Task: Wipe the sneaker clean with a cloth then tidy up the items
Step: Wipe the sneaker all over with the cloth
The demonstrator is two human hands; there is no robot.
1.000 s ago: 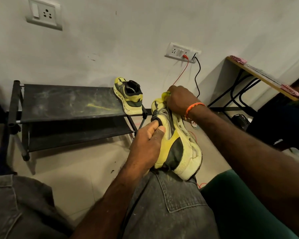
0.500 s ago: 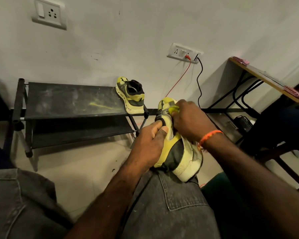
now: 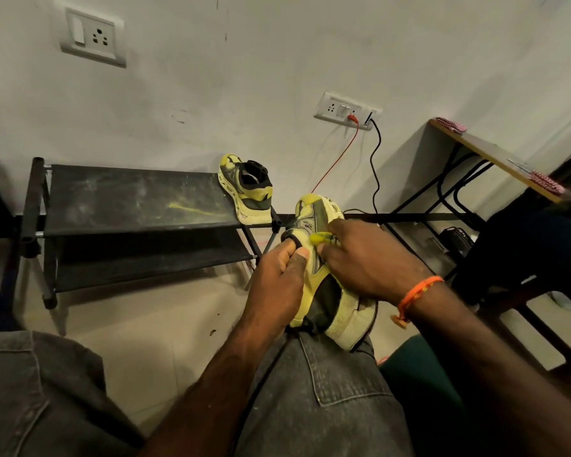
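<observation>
Wiping is under way: the yellow-and-grey mesh sneaker (image 3: 323,275) rests on the person's right knee, left hand (image 3: 279,285) gripping its collar. The right hand (image 3: 368,258) pinches what seems a small yellow cloth (image 3: 320,238) against the upper; next it should rub toward the toe.

Black two-tier shoe rack (image 3: 136,206) sitting against the far wall, dusty on its top shelf. White socket plate (image 3: 93,37) hanging high at far left; a second socket strip (image 3: 343,110) carrying a red cable (image 3: 340,163) and a black cable (image 3: 374,166). Wooden tabletop (image 3: 495,156) standing at far right on black legs.
</observation>
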